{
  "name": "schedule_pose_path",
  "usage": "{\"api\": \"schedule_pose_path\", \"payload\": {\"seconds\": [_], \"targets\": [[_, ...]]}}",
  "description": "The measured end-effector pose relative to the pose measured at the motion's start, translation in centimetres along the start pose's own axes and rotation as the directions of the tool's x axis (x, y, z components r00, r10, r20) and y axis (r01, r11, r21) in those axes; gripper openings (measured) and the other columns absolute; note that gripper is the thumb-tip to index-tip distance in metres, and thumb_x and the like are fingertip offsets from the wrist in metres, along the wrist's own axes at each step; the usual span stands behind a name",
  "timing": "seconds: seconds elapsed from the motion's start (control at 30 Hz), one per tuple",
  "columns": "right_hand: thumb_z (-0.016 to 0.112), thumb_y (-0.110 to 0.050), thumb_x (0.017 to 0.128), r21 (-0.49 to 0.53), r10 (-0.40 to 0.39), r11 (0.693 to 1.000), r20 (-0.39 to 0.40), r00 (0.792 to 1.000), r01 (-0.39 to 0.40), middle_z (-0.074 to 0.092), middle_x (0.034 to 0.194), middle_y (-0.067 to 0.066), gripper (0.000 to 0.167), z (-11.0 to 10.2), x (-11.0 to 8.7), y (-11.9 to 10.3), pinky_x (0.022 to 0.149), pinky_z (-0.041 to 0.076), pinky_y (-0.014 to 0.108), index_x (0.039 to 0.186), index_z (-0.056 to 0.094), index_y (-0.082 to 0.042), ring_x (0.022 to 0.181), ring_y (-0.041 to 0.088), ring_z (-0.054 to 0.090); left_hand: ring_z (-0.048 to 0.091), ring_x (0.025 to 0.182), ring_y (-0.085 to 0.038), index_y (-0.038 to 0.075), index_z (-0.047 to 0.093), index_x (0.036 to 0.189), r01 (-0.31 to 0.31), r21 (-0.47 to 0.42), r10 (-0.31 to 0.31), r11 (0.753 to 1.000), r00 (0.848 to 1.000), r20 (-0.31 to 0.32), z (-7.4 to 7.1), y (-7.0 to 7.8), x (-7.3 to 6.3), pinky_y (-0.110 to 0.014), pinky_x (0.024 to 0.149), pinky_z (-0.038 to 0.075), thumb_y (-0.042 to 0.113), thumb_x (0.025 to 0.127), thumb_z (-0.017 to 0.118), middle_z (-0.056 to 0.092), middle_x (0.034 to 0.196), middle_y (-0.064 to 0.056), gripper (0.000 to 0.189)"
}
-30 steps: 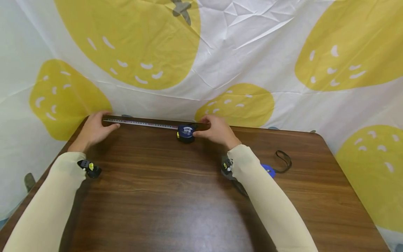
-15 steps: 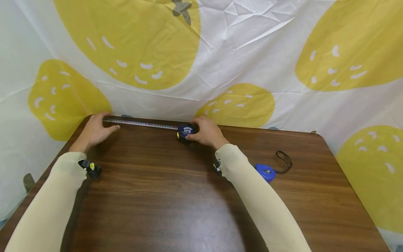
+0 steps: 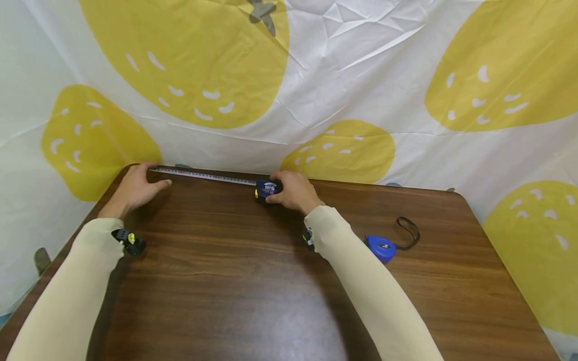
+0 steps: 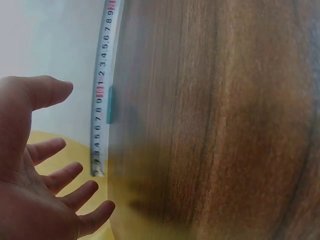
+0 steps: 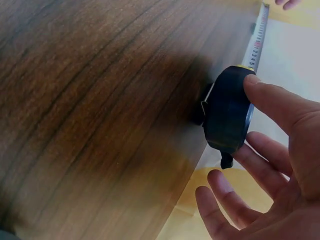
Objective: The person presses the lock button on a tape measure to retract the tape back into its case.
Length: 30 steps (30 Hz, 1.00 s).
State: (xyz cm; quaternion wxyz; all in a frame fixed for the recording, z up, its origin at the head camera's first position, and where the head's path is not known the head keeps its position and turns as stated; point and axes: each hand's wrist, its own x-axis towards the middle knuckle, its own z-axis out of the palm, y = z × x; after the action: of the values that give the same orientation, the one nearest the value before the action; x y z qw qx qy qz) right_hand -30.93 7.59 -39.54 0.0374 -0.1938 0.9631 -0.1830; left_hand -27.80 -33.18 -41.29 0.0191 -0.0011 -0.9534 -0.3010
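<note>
A dark blue tape measure (image 3: pixel 267 188) marked 5m sits near the table's back edge. My right hand (image 3: pixel 295 192) grips its case, thumb on one face and fingers on the other, as the right wrist view shows. From the case a white blade (image 3: pixel 203 175) runs left along the back edge, its numbers readable in the left wrist view. At the blade's far end is my left hand (image 3: pixel 137 185), thumb and fingers spread. The left wrist view has those fingertips (image 4: pixel 90 186) right beside the blade's end (image 4: pixel 97 172), nothing pinched between them.
A bright blue tape measure (image 3: pixel 381 248) with a black wrist cord (image 3: pixel 410 233) lies on the brown wooden table (image 3: pixel 235 286), partly behind the right sleeve (image 3: pixel 361 271). A white cloth (image 3: pixel 253 145) with yellow fruit shapes hangs behind the back edge.
My right hand has moved left, from beside the dark blue case to a grip on it. The bright blue tape measure shows more from behind the sleeve. My left hand has barely moved.
</note>
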Motion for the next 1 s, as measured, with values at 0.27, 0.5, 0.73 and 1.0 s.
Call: {"api": "schedule_pose_path", "payload": {"seconds": [0.27, 0.5, 0.73, 1.0], "targets": [[0.092, -0.037, 0.092, -0.037, -0.024, 0.999, 0.016, 1.000, 0.025, 0.068, 0.148, 0.008, 0.067, -0.5, -0.2, 0.5, 0.106, 0.053, 0.052, 0.151, 0.068, -0.015, 0.132, 0.033, 0.063, 0.026, 0.151, -0.064, -0.017, 0.027, 0.162, 0.020, 0.003, -0.020, 1.000, 1.000, 0.014, 0.0, -0.1, 0.2, -0.073, 0.122, 0.025, 0.034, 0.108, 0.065, 0.026, 0.161, -0.049, 0.083], [0.092, -0.035, 0.092, -0.050, -0.034, 0.998, 0.036, 0.999, 0.035, 0.067, 0.150, 0.009, 0.067, -0.9, -0.6, 1.3, 0.109, 0.052, 0.052, 0.151, 0.067, -0.014, 0.135, 0.034, 0.062, 0.026, 0.150, -0.066, -0.018, 0.024, 0.162, 0.037, 0.010, -0.037, 0.999, 0.999, 0.026, 0.0, -0.2, 0.3, -0.074, 0.121, 0.027, 0.037, 0.107, 0.064, 0.026, 0.159, -0.051, 0.087], [0.093, -0.035, 0.090, -0.071, -0.038, 0.997, 0.054, 0.998, 0.042, 0.067, 0.150, 0.009, 0.068, -1.5, -1.1, 1.7, 0.111, 0.051, 0.051, 0.150, 0.068, -0.013, 0.135, 0.035, 0.062, 0.027, 0.150, -0.066, -0.019, 0.022, 0.162, 0.055, 0.019, -0.056, 0.998, 0.997, 0.061, -0.3, -0.2, 0.4, -0.075, 0.120, 0.027, 0.037, 0.109, 0.062, 0.027, 0.161, -0.050, 0.087], [0.093, -0.035, 0.090, -0.082, -0.022, 0.996, 0.084, 0.996, 0.028, 0.067, 0.149, 0.010, 0.069, -1.8, -1.0, 1.5, 0.111, 0.050, 0.052, 0.151, 0.067, -0.014, 0.136, 0.035, 0.062, 0.028, 0.149, -0.066, -0.016, 0.019, 0.165, 0.089, 0.021, -0.091, 0.996, 0.989, 0.118, -0.2, -0.8, 0.6, -0.074, 0.120, 0.028, 0.051, 0.108, 0.061, 0.027, 0.163, -0.048, 0.098]]}}
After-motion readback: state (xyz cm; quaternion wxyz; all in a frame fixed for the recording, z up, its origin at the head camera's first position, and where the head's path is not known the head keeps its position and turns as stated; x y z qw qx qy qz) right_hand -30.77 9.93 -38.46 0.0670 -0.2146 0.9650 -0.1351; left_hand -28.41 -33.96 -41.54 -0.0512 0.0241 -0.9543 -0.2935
